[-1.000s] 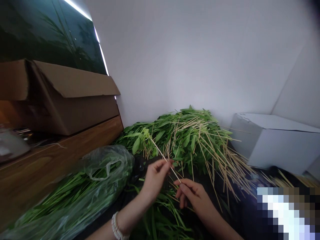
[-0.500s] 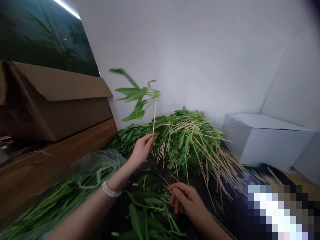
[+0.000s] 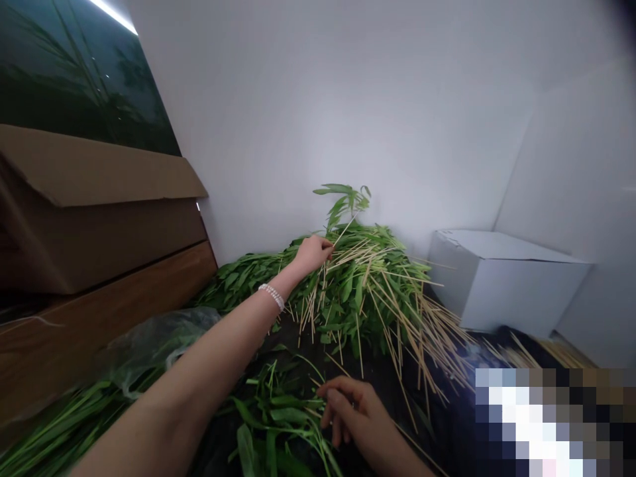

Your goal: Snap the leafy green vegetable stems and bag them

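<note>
My left hand (image 3: 314, 253) reaches far forward over the heap and pinches the lower end of a thin bamboo skewer (image 3: 342, 232). Leafy greens (image 3: 342, 197) are threaded on its upper end, tilted to the right above the pile. Below lies a large heap of skewered greens (image 3: 348, 285), with many bare stick ends pointing towards me and to the right. My right hand (image 3: 355, 414) stays low in front, fingers curled and thumb close to the index finger, beside loose leafy stems (image 3: 278, 414). A thin stick runs behind this hand; what the fingers hold is hidden.
Long green stems (image 3: 64, 424) in a clear plastic bag (image 3: 149, 344) lie at the left. A cardboard box (image 3: 99, 232) sits on a wooden surface (image 3: 124, 305) behind them. A white box (image 3: 511, 285) stands at the right, near the white wall (image 3: 348, 99).
My left hand has moved forward and right with the skewer of greens, from upright in front of the wall to tilted over the heap. My right hand stays nearly in place.
</note>
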`<state>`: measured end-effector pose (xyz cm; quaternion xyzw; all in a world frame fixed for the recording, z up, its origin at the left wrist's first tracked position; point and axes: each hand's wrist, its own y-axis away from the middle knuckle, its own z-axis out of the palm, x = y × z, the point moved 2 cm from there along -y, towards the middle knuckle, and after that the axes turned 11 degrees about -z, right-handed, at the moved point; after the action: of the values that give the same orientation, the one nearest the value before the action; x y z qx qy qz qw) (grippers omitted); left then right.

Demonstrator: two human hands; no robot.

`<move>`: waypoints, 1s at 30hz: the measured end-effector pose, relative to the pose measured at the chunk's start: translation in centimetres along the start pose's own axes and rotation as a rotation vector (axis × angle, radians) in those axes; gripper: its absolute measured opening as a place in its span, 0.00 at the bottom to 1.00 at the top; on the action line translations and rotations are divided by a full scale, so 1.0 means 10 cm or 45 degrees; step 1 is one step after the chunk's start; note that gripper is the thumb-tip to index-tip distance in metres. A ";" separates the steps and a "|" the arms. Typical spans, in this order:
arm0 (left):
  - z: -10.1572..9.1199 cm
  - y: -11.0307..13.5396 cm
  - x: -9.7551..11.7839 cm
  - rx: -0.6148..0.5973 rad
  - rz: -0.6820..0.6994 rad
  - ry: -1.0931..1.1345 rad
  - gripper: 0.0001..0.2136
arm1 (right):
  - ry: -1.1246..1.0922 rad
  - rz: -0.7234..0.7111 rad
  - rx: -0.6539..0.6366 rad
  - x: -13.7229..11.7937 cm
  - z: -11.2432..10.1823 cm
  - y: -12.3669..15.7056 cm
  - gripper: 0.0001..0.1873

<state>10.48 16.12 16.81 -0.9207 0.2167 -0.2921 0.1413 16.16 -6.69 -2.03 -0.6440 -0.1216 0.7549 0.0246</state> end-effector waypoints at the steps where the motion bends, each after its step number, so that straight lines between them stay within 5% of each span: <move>1: 0.03 -0.04 0.02 -0.025 -0.003 -0.011 0.12 | 0.000 0.002 0.001 -0.01 0.00 0.00 0.28; 7: 0.16 -0.21 0.04 -0.093 -0.008 -0.011 0.06 | 0.008 0.002 -0.020 -0.04 0.01 0.01 0.27; 13: 0.06 -0.02 0.03 0.090 0.023 0.093 0.12 | 0.069 -0.034 -0.021 -0.06 0.01 0.01 0.23; 17: -0.13 0.49 -0.14 0.117 0.047 0.237 0.15 | 0.077 -0.049 0.003 -0.11 -0.07 -0.01 0.22; 21: -0.17 1.23 -0.48 -0.050 -0.066 0.402 0.13 | 0.208 -0.127 0.135 -0.26 -0.24 -0.05 0.20; 25: 0.05 1.86 -0.82 -0.116 -0.227 0.509 0.11 | 0.355 -0.185 0.213 -0.35 -0.39 -0.07 0.18; 30: 0.36 2.16 -1.01 -0.077 -0.246 0.458 0.09 | 0.942 -0.187 0.082 -0.25 -0.43 -0.06 0.09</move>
<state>-1.67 2.76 0.78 -0.8740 0.1579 -0.4575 0.0439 20.73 -5.96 -0.11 -0.8615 -0.1264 0.4711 0.1411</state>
